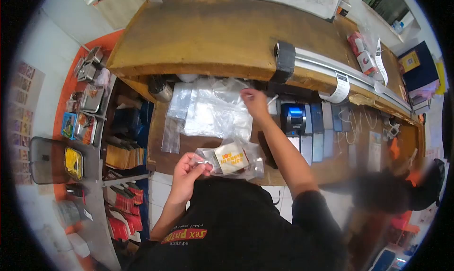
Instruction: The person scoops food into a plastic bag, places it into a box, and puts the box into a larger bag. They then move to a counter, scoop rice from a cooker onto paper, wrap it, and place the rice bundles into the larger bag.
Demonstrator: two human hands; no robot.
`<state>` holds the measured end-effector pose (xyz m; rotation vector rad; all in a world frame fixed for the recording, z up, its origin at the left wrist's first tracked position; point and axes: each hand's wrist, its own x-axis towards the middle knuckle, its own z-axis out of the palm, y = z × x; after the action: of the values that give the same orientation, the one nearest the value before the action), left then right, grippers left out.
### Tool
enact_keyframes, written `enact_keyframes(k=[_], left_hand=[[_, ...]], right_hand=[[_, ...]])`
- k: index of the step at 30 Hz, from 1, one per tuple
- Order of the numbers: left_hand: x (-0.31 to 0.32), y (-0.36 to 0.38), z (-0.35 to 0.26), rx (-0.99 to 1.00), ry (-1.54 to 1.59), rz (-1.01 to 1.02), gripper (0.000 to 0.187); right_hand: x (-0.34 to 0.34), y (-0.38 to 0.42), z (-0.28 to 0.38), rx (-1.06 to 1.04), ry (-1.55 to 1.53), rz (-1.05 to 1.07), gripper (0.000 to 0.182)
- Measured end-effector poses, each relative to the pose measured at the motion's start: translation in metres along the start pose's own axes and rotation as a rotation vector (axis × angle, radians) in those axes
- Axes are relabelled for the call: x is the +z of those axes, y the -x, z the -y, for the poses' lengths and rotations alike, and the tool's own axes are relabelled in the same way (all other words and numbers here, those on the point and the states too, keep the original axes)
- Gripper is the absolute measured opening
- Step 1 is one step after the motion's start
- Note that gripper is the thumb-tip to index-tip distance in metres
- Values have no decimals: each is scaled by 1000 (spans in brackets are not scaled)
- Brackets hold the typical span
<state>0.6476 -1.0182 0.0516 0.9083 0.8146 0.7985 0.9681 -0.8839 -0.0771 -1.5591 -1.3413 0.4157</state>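
My left hand pinches the gathered left end of a clear plastic bag. Inside the bag lies a cream-coloured paper packet with orange and yellow lettering; something darker shows at its lower edge. My right hand reaches under the raised wooden shelf, at the right edge of a pile of clear plastic bags. Its fingers are bent together, and what they hold, if anything, is too small to make out. A narrow clear bag hangs toward me from the pile's left side.
Right of the pile stand a small black device with a blue-lit top and rows of phones with cables. The wooden shelf overhangs the pile. Metal food trays line the left counter. A blurred dark shape is at right.
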Motion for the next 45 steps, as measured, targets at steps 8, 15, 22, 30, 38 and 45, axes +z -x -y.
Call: enact_keyframes(k=[8, 15, 22, 30, 38, 45], left_hand=[[-9, 5, -3, -1, -7, -129, 13], [-21, -6, 7, 48, 57, -211, 11], [-3, -25, 2, 82, 32, -112, 10], [-3, -22, 5, 96, 15, -99, 10], [-7, -17, 9, 140, 25, -105, 10], [1, -25, 17, 223, -67, -219, 13]], right_hand=[[110, -9, -56, -124, 768, 57, 14], [94, -14, -63, -79, 438, -84, 25], [32, -47, -57, -21, 299, -216, 28], [-9, -56, -77, -25, 445, -231, 43], [-45, -31, 4, 366, -475, -396, 11], [-75, 88, 175, 294, -460, 303, 21]])
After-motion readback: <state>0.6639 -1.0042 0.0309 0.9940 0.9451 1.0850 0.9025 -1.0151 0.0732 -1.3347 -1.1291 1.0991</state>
